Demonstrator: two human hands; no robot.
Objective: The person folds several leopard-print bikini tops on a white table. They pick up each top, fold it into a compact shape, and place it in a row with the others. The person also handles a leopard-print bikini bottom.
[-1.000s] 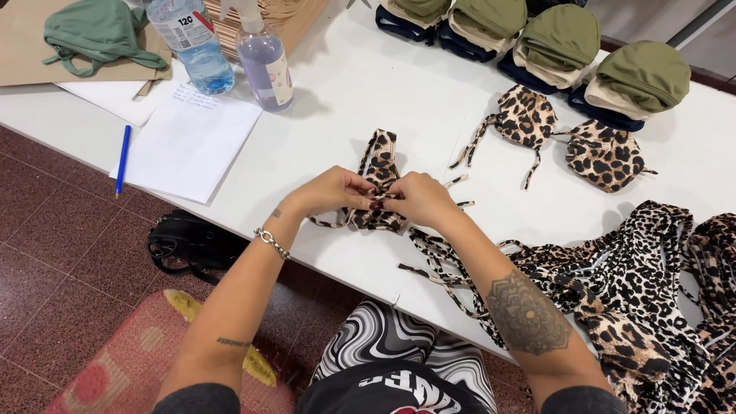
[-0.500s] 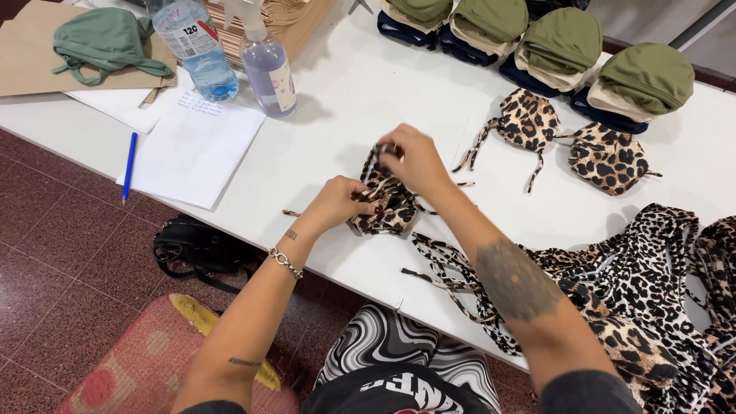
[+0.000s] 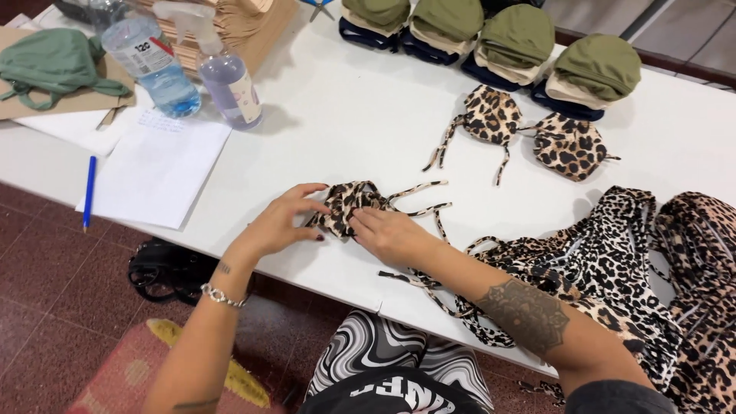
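On the white tabletop (image 3: 360, 115) our left hand (image 3: 280, 224) and right hand (image 3: 391, 234) press loosely curled grips, not clamped, onto a small leopard-print top (image 3: 345, 208) between them. It looks soft, light and floppy, best pinched at its folded edges. Thin straps (image 3: 418, 201) trail beyond our right grip and could snag; the sheet of paper (image 3: 157, 169) and spray bottle (image 3: 230, 84) lie well beyond our left.

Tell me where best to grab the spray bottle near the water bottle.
Grip the spray bottle around its clear round body, below the white trigger head. Come from the table's open middle, on its right in this view: the water bottle stands close on the other side and stacked cardboard behind. It stands upright, so a level side grasp likely suits.
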